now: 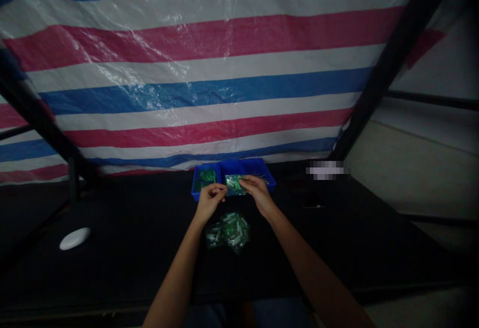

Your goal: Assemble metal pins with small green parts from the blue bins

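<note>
A heap of plastic bags (227, 232) lies on the black table (112, 268) just below the hands. The left hand (210, 202) and right hand (258, 193) both pinch a small green-filled bag (235, 184) between their fingertips, above a blue tray (198, 193), with a striped tarp (187, 69) beyond.

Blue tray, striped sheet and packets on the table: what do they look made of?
The blue tray looks like moulded plastic: smooth, with even colour. The striped sheet looks like woven plastic tarpaulin: fine weave, shiny creases. The packets seem to be clear plastic film, glinting over green contents too small to identify.
</note>
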Motion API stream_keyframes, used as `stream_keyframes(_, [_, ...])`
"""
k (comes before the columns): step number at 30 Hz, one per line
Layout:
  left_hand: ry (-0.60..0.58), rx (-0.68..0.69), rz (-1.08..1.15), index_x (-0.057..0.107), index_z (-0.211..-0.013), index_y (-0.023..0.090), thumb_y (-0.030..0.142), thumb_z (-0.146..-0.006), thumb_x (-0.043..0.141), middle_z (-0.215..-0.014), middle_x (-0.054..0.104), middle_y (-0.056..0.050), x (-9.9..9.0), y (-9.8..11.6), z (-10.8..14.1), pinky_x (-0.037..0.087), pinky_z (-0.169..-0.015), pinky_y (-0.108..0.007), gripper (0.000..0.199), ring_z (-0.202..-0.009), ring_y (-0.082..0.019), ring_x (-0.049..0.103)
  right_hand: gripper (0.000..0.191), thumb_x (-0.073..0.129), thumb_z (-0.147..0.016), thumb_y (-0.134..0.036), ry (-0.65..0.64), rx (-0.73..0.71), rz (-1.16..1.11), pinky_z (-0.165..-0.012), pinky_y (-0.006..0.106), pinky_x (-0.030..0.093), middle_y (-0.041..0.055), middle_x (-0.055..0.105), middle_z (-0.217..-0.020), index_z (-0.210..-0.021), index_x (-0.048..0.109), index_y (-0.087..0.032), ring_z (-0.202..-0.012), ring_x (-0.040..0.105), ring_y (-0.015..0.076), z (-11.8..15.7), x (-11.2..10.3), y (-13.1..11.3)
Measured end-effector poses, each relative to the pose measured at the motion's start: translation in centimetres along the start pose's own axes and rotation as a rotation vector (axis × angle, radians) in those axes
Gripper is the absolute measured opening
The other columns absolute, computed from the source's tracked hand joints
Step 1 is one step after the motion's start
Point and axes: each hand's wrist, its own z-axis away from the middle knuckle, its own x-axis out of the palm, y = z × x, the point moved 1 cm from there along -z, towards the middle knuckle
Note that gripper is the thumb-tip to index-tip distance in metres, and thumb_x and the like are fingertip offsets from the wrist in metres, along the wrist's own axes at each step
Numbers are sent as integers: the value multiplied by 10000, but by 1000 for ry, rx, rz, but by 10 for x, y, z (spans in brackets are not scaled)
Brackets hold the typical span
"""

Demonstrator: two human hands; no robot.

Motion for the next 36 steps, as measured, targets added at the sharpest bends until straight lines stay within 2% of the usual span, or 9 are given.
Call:
stream_keyframes(5, [15,7,5,620,-734,130,329,-658,612,-476,507,26,-1,-2,-1,313,-452,-194,214,-444,-80,451,284,681,-564,-401,17,-15,22,-496,215,352,-13,586,-628,-698,587,-169,-550,510,104,-4,-2,8])
stream_keyframes(13, [5,-22,32,610,-761,125,320,-647,617,-477,517,27,0,-1,-1,320,-463,-203,226,-445,-85,455,276,660,-590,-417,-24,-41,57,-495,219,337,-21,565,-608,-694,579,-175,-522,481,95,-5,1,15])
stream_keyframes(19, [19,-27,64,589,-750,122,311,-629,638,-459,510,39,0,-2,-1,306,-458,-197,230,-427,-75,450,248,659,-590,-405,6,-188,193,-507,223,336,-15,540,-621,-639,598,-170,-549,460,96,-6,-1,13])
stream_keyframes(22, [32,-59,89,578,-782,114,315,-633,637,-477,557,21,0,-3,0,315,-453,-194,257,-424,-77,461,271,651,-588,-429,-25,-177,218,-463,221,310,-26,507,-550,-617,595,-166,-484,416,83,-5,-1,9])
stream_keyframes(27, [40,-51,148,590,-796,109,311,-633,647,-541,613,-14,-1,-2,0,354,-480,-204,266,-459,-89,492,317,631,-602,-473,-76,-134,171,-429,210,303,-21,525,-537,-678,611,-165,-449,415,77,-2,-1,6])
stream_keyframes(32, [56,19,128,640,-823,111,376,-733,535,-612,602,-27,-6,1,-2,345,-488,-202,299,-523,-93,486,441,418,-763,-527,-108,-140,120,-437,215,317,-4,514,-497,-728,647,-152,-420,410,72,-2,-3,6])
stream_keyframes(34, [72,45,112,643,-849,118,376,-739,529,-619,581,-20,-7,1,-3,342,-491,-198,302,-550,-96,484,373,469,-751,-484,-120,-162,139,-446,214,327,-15,496,-483,-749,648,-157,-434,421,77,-2,-3,5])
stream_keyframes(36, [85,63,112,630,-875,129,344,-708,580,-646,568,-10,-6,0,-3,342,-500,-187,277,-574,-90,481,277,564,-697,-420,-138,-180,154,-448,209,336,-18,532,-548,-806,632,-175,-458,437,79,-1,-2,6])
